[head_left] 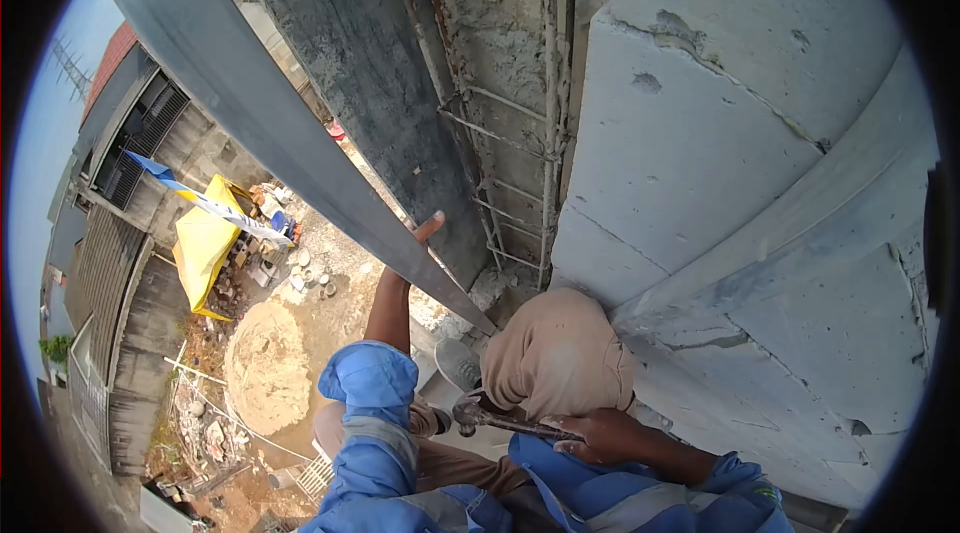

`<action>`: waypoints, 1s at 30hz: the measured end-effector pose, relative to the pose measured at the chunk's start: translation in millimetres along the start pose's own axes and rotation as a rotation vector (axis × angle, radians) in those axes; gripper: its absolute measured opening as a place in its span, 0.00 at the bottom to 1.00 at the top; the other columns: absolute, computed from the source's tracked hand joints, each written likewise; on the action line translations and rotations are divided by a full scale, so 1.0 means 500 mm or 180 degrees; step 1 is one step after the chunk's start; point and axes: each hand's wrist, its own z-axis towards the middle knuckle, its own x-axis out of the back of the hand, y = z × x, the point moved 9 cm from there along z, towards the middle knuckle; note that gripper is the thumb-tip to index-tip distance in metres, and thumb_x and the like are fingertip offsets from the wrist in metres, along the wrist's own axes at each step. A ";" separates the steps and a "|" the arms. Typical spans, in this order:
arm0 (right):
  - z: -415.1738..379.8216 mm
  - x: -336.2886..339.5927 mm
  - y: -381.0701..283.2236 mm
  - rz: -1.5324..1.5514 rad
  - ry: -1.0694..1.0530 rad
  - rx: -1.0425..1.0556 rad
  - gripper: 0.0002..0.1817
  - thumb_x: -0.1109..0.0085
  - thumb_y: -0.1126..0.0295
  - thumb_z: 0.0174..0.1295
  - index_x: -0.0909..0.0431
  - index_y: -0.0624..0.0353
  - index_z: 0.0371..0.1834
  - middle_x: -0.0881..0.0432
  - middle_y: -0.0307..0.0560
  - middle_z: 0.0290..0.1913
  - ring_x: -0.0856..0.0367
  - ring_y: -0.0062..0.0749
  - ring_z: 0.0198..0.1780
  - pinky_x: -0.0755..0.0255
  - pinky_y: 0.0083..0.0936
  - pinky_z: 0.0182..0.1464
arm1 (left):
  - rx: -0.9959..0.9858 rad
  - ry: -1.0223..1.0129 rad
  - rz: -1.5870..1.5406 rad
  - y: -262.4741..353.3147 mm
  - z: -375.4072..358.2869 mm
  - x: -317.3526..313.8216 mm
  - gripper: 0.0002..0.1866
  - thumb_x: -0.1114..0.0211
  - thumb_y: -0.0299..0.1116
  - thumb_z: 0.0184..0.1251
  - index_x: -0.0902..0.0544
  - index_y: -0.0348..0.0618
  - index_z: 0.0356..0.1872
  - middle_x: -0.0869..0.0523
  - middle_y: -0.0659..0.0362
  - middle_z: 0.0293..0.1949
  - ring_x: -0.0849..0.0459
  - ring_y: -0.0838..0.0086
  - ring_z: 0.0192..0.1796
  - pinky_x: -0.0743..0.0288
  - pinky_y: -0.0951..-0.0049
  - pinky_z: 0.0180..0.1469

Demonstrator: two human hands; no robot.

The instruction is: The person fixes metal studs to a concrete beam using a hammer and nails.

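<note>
My right hand [600, 436] is closed round the handle of a hammer [515, 422], whose metal head lies to the left, beside my bent knee. My left hand [430, 226] reaches up behind a long grey metal post [270, 123], which hides most of it. Its visible digits press over the edge of a tall, dark grey board [350, 53], and the hand appears to grip it there. The board stands against a column recess, alongside a cage of reinforcing bars [549, 113].
A pale block wall [690, 153] rises close on my right. On the left is a drop to the ground, with a sand pile [268, 368], a yellow canopy [203, 243] and rubble below. My shoe [457, 363] rests near the post's foot.
</note>
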 end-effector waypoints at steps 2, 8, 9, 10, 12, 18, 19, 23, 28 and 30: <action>-0.007 0.014 -0.014 0.0015 -0.0107 0.0011 0.28 0.43 0.51 0.64 0.29 0.49 0.66 0.16 0.61 0.40 0.16 0.57 0.41 0.24 0.48 0.46 | 0.0084 0.0051 0.0019 -0.012 0.002 0.009 0.28 0.31 0.29 0.62 0.28 0.33 0.63 0.21 0.54 0.60 0.25 0.66 0.64 0.37 0.65 0.68; 0.020 -0.016 0.018 0.0196 -0.0078 0.0254 0.31 0.45 0.50 0.66 0.31 0.53 0.68 0.19 0.66 0.51 0.19 0.60 0.50 0.26 0.45 0.53 | -0.0027 0.0351 0.0388 0.001 0.008 0.029 0.24 0.31 0.28 0.60 0.23 0.33 0.58 0.17 0.56 0.55 0.21 0.69 0.57 0.33 0.69 0.63; 0.018 -0.026 0.028 0.0446 -0.0082 0.0156 0.30 0.43 0.54 0.65 0.31 0.55 0.68 0.21 0.66 0.57 0.20 0.60 0.54 0.27 0.44 0.56 | 0.0086 0.0378 0.0768 0.015 -0.006 0.019 0.22 0.31 0.28 0.61 0.22 0.34 0.57 0.16 0.57 0.54 0.20 0.70 0.56 0.33 0.70 0.62; 0.031 -0.049 0.048 0.0439 -0.0230 0.0178 0.37 0.42 0.49 0.64 0.39 0.53 0.73 0.23 0.67 0.60 0.19 0.58 0.54 0.27 0.46 0.57 | 0.0237 0.0399 0.1125 0.018 -0.021 0.004 0.21 0.32 0.29 0.61 0.20 0.34 0.55 0.15 0.58 0.52 0.20 0.71 0.55 0.32 0.71 0.61; 0.020 -0.029 0.035 0.0301 -0.0216 0.0275 0.34 0.44 0.47 0.65 0.35 0.52 0.71 0.20 0.66 0.53 0.19 0.60 0.50 0.27 0.46 0.54 | 0.0219 0.0488 0.1271 0.013 -0.015 0.009 0.19 0.32 0.30 0.61 0.19 0.34 0.53 0.15 0.58 0.51 0.19 0.72 0.53 0.31 0.71 0.60; -0.010 0.013 -0.001 0.0227 0.0167 0.0552 0.30 0.46 0.48 0.66 0.30 0.51 0.67 0.17 0.64 0.34 0.18 0.62 0.36 0.25 0.50 0.42 | 0.0447 0.0466 0.1617 -0.007 -0.009 0.033 0.25 0.32 0.42 0.62 0.19 0.36 0.56 0.15 0.56 0.53 0.20 0.69 0.56 0.31 0.69 0.61; -0.009 0.006 0.007 0.0228 0.0085 0.0518 0.30 0.46 0.48 0.66 0.30 0.51 0.67 0.17 0.64 0.34 0.18 0.62 0.36 0.25 0.50 0.42 | 0.0611 0.0525 0.1688 0.003 -0.017 0.026 0.27 0.31 0.42 0.61 0.20 0.35 0.58 0.16 0.56 0.54 0.20 0.68 0.56 0.31 0.69 0.61; -0.002 0.001 0.008 0.0258 0.0230 0.0747 0.31 0.45 0.48 0.65 0.31 0.52 0.67 0.18 0.65 0.35 0.18 0.62 0.38 0.25 0.50 0.43 | 0.0367 0.0744 0.1263 0.016 -0.027 0.011 0.20 0.32 0.35 0.62 0.17 0.33 0.51 0.14 0.57 0.49 0.18 0.73 0.51 0.29 0.73 0.56; 0.002 0.017 -0.009 0.0210 -0.0121 0.0389 0.31 0.45 0.49 0.66 0.33 0.49 0.70 0.17 0.65 0.38 0.18 0.62 0.40 0.26 0.48 0.45 | 0.0359 0.0790 0.1190 0.006 -0.022 0.018 0.23 0.31 0.39 0.63 0.18 0.34 0.54 0.15 0.57 0.52 0.19 0.72 0.54 0.31 0.72 0.59; 0.005 0.013 -0.012 0.0215 -0.0218 0.0279 0.31 0.45 0.50 0.66 0.34 0.47 0.71 0.17 0.65 0.39 0.18 0.62 0.40 0.26 0.48 0.45 | 0.0235 0.0864 0.1305 0.008 -0.019 0.025 0.25 0.31 0.42 0.64 0.19 0.35 0.56 0.15 0.57 0.53 0.20 0.71 0.56 0.32 0.71 0.61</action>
